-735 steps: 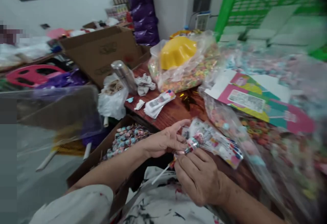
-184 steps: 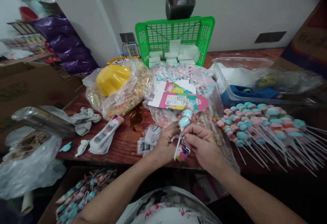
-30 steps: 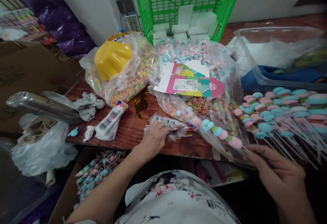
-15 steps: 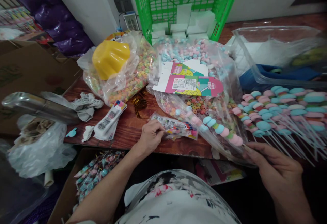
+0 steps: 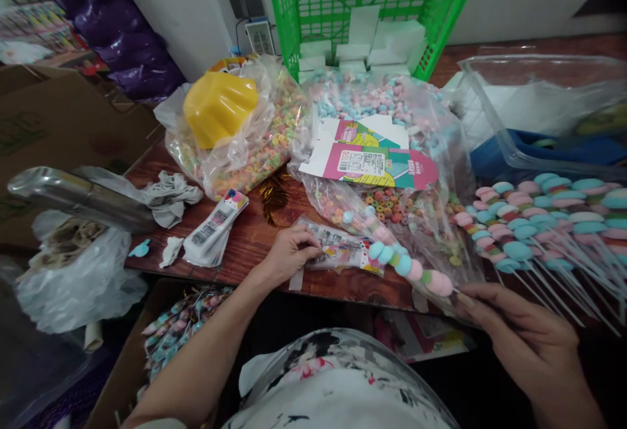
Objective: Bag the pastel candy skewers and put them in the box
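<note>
My right hand (image 5: 522, 337) pinches the white stick of a candy skewer (image 5: 409, 267) threaded with pink, blue and green pieces; the skewer points left over the table's front edge. My left hand (image 5: 289, 254) is closed on a printed clear wrapper bag (image 5: 345, 249) from a small stack lying flat on the wooden table (image 5: 255, 233). The candy end of the skewer lies just right of that wrapper.
A pile of finished-looking skewers (image 5: 533, 220) fans out at the right. Bags of ring candy (image 5: 259, 142) with a yellow scoop (image 5: 218, 106), a pink carton (image 5: 377, 161), a green basket (image 5: 372, 4) and a clear tub (image 5: 539, 109) crowd the back. A box of wrapped skewers (image 5: 181, 328) sits below left.
The skewer in my right hand has moved left toward the wrappers. My left hand has closed on the top wrapper and drawn it slightly toward me.
</note>
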`<state>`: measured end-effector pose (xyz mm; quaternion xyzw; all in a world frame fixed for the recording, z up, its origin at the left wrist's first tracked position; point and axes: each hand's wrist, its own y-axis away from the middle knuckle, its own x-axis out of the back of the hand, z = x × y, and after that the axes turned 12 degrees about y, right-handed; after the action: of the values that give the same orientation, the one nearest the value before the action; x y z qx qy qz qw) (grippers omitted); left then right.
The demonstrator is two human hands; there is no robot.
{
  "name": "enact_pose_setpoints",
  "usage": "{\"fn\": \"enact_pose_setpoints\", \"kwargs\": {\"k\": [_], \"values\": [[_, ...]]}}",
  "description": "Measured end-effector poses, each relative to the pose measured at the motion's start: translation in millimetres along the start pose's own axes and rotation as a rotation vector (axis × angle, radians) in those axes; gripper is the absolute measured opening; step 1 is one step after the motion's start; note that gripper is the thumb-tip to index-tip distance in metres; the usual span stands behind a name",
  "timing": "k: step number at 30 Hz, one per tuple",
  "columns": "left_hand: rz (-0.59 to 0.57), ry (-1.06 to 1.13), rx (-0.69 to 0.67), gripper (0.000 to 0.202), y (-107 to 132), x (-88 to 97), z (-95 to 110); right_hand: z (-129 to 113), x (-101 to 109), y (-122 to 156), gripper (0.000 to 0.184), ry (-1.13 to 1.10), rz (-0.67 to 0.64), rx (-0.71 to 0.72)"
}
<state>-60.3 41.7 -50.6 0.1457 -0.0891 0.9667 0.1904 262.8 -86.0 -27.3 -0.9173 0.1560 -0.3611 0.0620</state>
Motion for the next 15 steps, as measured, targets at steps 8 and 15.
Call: {"fn": "enact_pose_setpoints", "kwargs": {"k": [8,15], "values": [[-0.019,0.035,0.027,0.005,-2.0,2.5,-1.8,-28.5,-17.1,-22.9,0.014,0.199,-0.088,0.51],[-0.06,-0.016,-0.074,0.007,-0.2,-0.1,-2.8,-44.4,-21.5,-32.8,0.022,0.535,-0.054,0.818]]}}
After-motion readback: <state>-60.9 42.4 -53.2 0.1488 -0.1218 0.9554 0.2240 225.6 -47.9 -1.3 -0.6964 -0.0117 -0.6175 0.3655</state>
